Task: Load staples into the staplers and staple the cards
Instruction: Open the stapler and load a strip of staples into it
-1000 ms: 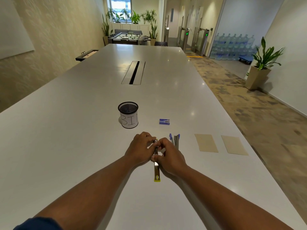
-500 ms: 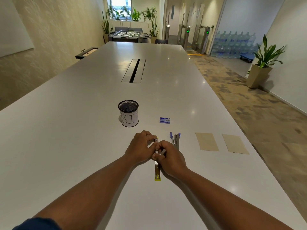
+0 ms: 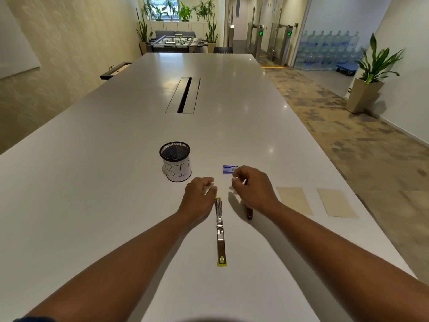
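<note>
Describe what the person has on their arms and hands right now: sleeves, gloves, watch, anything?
Both hands, left and right, are bare: no gloves, and no rings or watch show. Both forearms are uncovered to the frame's bottom. Only a dark blue sleeve edge shows at the lower left corner, on the left arm.

Only 1 view exists, so no part of the scene is shared with another. It comes from a wide-angle camera worn on the person's head, looking forward and down along a long white surface [image 3: 116,205] from one of its ends. Both forearms enter from the bottom edge and reach away from the lens, with the hands, left hand [image 3: 199,196] and right hand [image 3: 253,189], close below and near the frame's centre. The surface runs away from the camera toward a foosball table [image 3: 176,43] and a window far ahead. Straight lines bow near the edges.
</note>
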The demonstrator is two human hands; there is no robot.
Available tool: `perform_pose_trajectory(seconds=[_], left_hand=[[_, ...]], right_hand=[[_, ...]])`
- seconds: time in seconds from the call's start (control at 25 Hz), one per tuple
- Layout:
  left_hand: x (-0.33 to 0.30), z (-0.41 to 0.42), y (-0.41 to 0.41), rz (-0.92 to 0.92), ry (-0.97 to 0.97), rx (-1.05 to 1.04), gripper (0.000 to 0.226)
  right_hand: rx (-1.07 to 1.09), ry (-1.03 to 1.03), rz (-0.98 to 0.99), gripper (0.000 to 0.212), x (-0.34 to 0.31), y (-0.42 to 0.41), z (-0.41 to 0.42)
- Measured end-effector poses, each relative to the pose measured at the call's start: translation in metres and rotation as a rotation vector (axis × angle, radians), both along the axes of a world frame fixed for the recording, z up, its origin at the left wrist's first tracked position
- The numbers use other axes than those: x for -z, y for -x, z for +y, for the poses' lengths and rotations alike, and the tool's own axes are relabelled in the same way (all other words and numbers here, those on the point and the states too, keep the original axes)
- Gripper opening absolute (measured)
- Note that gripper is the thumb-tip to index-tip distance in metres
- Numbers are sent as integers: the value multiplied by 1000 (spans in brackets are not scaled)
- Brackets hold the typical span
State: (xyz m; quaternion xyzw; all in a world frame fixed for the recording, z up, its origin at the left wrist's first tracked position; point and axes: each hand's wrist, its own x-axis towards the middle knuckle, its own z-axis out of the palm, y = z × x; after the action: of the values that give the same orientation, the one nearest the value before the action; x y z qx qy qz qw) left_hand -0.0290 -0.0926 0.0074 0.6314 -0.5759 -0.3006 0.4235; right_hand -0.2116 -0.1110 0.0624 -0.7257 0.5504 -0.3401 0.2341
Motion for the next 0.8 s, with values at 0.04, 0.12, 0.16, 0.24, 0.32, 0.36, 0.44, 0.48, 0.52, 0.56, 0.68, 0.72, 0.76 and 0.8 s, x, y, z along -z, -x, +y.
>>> perform_pose_trajectory(seconds=[0.04, 0.12, 0.16, 0.24, 0.32, 0.36, 0.44, 0.48, 0.52, 0.56, 0.68, 0.72, 0.76, 0.8], left_hand=[[-1, -7, 1, 30, -8, -2, 35], [-4, -25, 3, 9, -24, -1, 38], [-5, -34, 3, -30, -28, 6, 40], [-6, -52, 4, -62, -35, 28, 42], [-7, -69, 6, -96, -37, 35, 44], [-8, -75, 7, -121, -37, 42, 45], [-7, -85, 7, -169, -35, 77, 48], [-6, -90, 8, -200, -29, 99, 50], [-5, -93, 8, -240, -24, 117, 53], [-4, -96, 9, -288, -20, 128, 55], [-2, -101, 12, -399, -11, 114, 52], [-2, -101, 13, -398, -4, 108, 48], [-2, -101, 14, -393, 3, 103, 43], [-2, -101, 14, -386, 8, 97, 39]], right_hand=[[23, -23, -3, 8, -2, 4, -12], [54, -80, 13, 11, -2, 13, -37], [58, -118, 18, 12, -1, 17, -49], [59, -182, 20, 15, 4, 24, -68], [42, -207, 45, 21, 11, 28, -84], [21, -213, 59, 25, 15, 29, -89], [-36, -222, 95, 35, 23, 28, -96], [-60, -226, 114, 40, 27, 27, -99], [-77, -229, 130, 44, 30, 26, -102], [-86, -228, 142, 45, 32, 24, -105], [-92, -201, 175, 43, 37, 19, -109], [-96, -191, 173, 42, 38, 19, -109], [-100, -187, 166, 41, 39, 19, -109], [-104, -187, 159, 42, 40, 20, -108]])
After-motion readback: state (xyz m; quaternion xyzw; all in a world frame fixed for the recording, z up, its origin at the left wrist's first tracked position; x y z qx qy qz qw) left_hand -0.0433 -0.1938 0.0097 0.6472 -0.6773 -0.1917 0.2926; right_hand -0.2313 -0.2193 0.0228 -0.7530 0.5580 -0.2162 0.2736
